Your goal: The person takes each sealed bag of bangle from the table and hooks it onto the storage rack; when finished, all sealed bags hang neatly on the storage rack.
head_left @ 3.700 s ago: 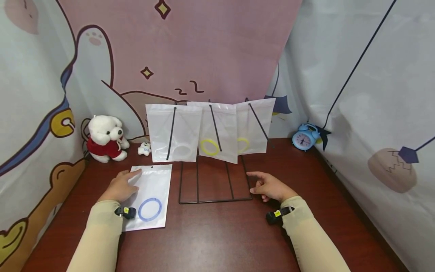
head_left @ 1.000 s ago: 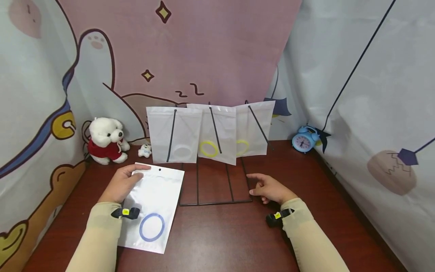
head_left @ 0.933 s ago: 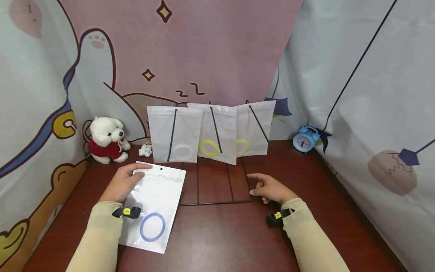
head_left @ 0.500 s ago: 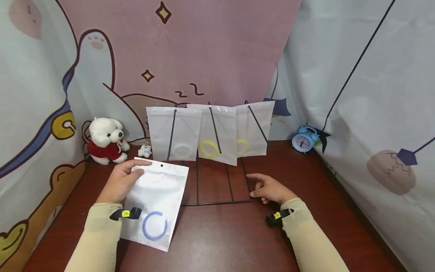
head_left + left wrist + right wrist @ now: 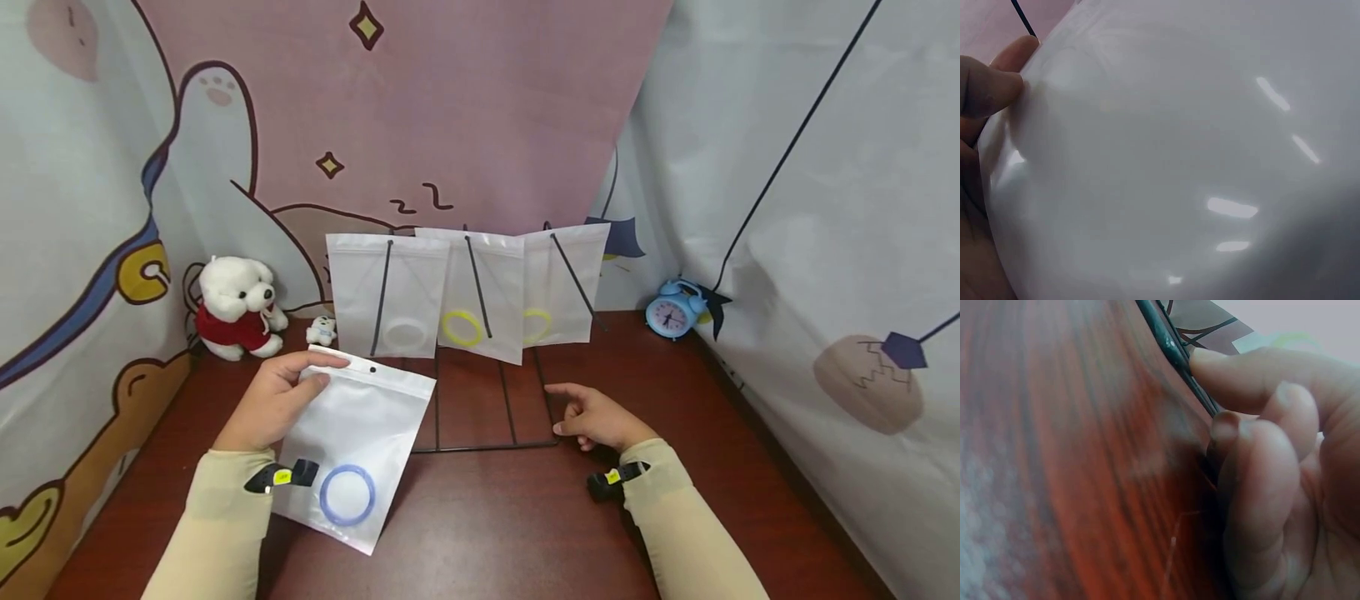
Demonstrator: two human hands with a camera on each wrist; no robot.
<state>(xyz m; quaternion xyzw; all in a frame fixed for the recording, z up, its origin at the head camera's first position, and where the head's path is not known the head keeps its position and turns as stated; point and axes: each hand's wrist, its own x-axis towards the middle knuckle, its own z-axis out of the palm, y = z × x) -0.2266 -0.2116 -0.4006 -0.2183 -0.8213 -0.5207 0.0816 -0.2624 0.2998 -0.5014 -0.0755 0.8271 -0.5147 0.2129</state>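
Observation:
My left hand [image 5: 273, 400] pinches the upper left edge of a white zip bag [image 5: 360, 425], thumb in front. The bag tilts up off the table, with a hang hole at its top and a blue ring [image 5: 347, 495] showing low on it. In the left wrist view, its glossy surface fills most of the picture beside the thumb [image 5: 991, 90]. My right hand [image 5: 600, 417] holds the right bar of a black wire display rack [image 5: 483, 448] at its base, index finger stretched out, thumb near the front corner, other fingers curled. In the right wrist view, the thumb touches the black bar [image 5: 1169, 344].
Three white bags hang on the rack's prongs: a left bag [image 5: 360, 292] with a pale ring, a middle bag [image 5: 495, 283] and a right bag [image 5: 540, 275] with yellow rings. A plush dog [image 5: 236, 308], a small white figurine [image 5: 321, 331] and a blue alarm clock [image 5: 670, 312] stand behind.
The zip bag lay flat on the table at first; my left hand has lifted it and shifted it right toward the rack, tilting it. My right hand stays at the rack's base.

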